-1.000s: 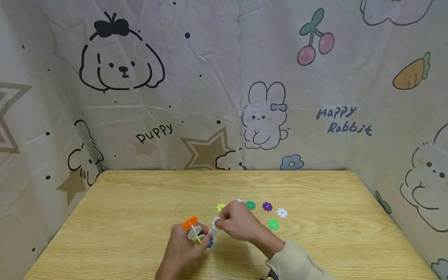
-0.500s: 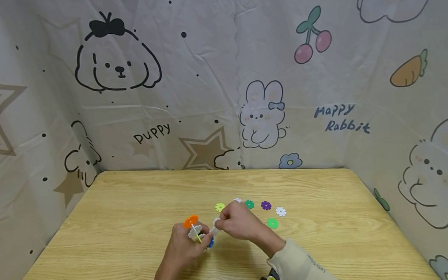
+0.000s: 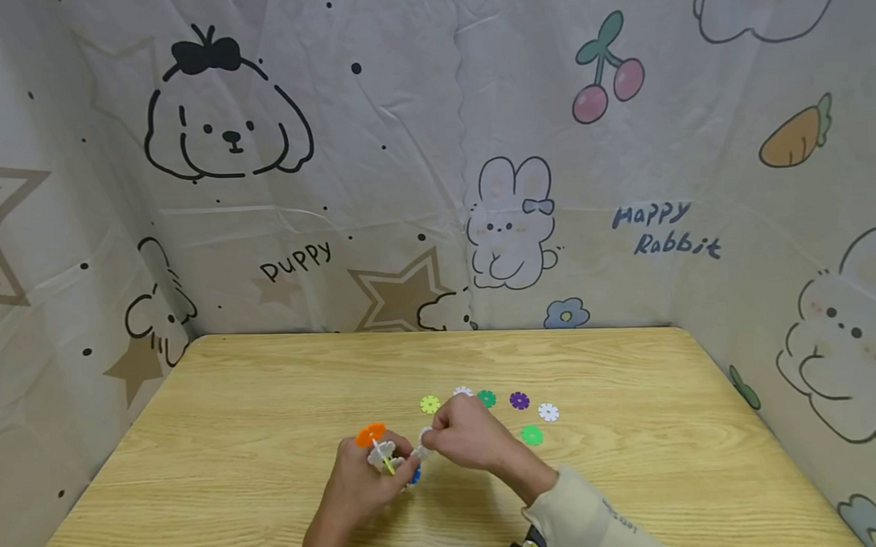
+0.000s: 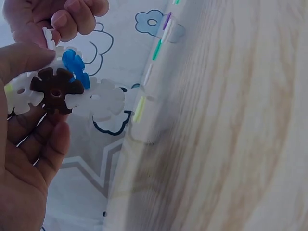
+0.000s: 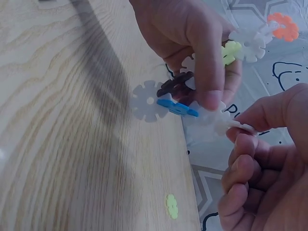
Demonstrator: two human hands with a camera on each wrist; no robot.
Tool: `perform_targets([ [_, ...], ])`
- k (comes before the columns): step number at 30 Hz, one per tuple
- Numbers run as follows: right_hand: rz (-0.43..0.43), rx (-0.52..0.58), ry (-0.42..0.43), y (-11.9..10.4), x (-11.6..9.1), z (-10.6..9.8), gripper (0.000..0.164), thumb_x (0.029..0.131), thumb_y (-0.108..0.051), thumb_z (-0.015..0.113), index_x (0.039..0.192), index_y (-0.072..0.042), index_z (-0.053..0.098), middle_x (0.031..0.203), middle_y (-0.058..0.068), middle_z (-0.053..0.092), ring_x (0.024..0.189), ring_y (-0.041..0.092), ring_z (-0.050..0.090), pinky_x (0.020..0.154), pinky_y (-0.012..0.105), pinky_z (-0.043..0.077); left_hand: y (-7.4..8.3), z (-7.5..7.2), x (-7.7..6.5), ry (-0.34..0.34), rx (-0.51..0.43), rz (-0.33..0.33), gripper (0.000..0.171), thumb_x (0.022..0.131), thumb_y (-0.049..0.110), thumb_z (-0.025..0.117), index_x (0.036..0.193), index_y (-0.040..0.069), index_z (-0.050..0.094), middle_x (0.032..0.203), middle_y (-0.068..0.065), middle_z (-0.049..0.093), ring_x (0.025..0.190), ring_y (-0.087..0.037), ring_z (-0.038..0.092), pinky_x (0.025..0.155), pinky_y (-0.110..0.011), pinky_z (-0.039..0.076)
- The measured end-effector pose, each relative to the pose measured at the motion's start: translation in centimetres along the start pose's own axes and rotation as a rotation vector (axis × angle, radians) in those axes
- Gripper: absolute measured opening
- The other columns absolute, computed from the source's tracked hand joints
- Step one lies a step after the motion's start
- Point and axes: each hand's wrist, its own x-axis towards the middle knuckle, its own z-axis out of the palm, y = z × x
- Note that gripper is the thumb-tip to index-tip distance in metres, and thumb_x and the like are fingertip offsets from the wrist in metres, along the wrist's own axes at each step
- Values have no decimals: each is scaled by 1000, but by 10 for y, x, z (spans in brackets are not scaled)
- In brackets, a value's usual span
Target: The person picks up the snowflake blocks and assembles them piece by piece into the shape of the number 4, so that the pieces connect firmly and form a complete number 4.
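Note:
My left hand (image 3: 361, 477) holds a cluster of interlocking snowflake discs. The cluster includes an orange disc (image 5: 283, 27) at one end, a brown disc (image 4: 57, 91), a blue disc (image 4: 75, 67), a yellow-green disc (image 5: 231, 52) and several whitish ones. In the right wrist view, the left thumb lies across the cluster and hides part of it. My right hand (image 3: 472, 433) pinches a white disc (image 5: 242, 126) between thumb and index finger. That disc meets a whitish disc at the cluster's edge; how deeply they are joined cannot be told.
Loose discs lie on the wooden table (image 3: 268, 392) beyond and right of the hands: yellow (image 3: 430, 404), white (image 3: 462, 392), green (image 3: 487, 399), purple (image 3: 519, 400), another white (image 3: 548, 412) and light green (image 3: 532, 435). A printed curtain (image 3: 399, 194) stands behind the table.
The head view has shifted slightly. Both hands keep nearly the same place and grip, with only a slight movement of the white disc at the right fingertips.

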Motion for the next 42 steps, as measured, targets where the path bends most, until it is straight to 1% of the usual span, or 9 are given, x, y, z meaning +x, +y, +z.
perform_targets([
  [5,31,2,35,0,0,4,39,79,-6,62,46,-19,43,43,-14,31,40,1,24,40,21,19,1,0,2,41,-16,74,21,72,-4,81,78,13,69,70,10,68,59,0,60,52,-18,47],
  [8,45,18,37,-1,0,6,40,80,-7,62,46,-19,43,42,-14,30,40,2,23,39,21,19,1,0,3,57,2,91,21,71,-4,81,78,13,69,70,9,68,60,-1,61,52,-18,47],
  [14,42,18,33,-3,-1,8,42,81,-6,62,46,-19,43,42,-13,30,40,2,23,40,22,19,1,0,1,59,35,41,22,70,-5,80,76,13,68,70,12,68,64,-2,63,55,-21,50],
  [17,31,15,18,-3,-1,7,42,84,-8,64,47,-18,46,42,-14,32,40,2,25,40,21,20,1,-1,0,54,26,17,23,70,-6,79,76,13,69,70,13,68,65,-2,65,56,-23,52],
  [22,43,46,-6,1,-3,-2,45,94,-28,67,53,-15,57,45,-12,35,41,5,27,41,23,22,1,-2,0,63,-25,2,25,70,-10,80,76,12,70,70,10,69,65,-6,67,58,-28,56],
  [27,98,24,59,12,-8,-19,45,95,-41,67,60,-13,63,49,-8,41,46,7,33,45,25,28,0,-5,-1,86,-62,34,27,65,-16,81,76,7,70,71,1,70,62,-12,67,57,-25,55],
  [33,130,-30,119,28,-11,-33,34,94,-36,69,71,-12,71,58,-6,52,53,9,42,50,28,37,-2,-7,-2,111,-47,51,28,60,-20,78,72,4,69,67,-3,69,60,-11,65,57,-22,53],
  [38,144,-50,131,40,-11,-36,20,93,-24,70,82,-9,75,74,-3,66,61,11,54,56,32,46,-4,-10,-2,112,-48,56,27,63,-13,80,75,9,71,70,0,70,62,-8,65,57,-21,52],
  [42,160,-89,142,49,-11,-37,13,91,-18,72,86,-7,76,82,-2,68,68,12,59,60,33,50,-5,-11,-4,114,-60,69,26,65,-11,80,76,10,71,73,1,70,63,-8,65,58,-22,53],
])
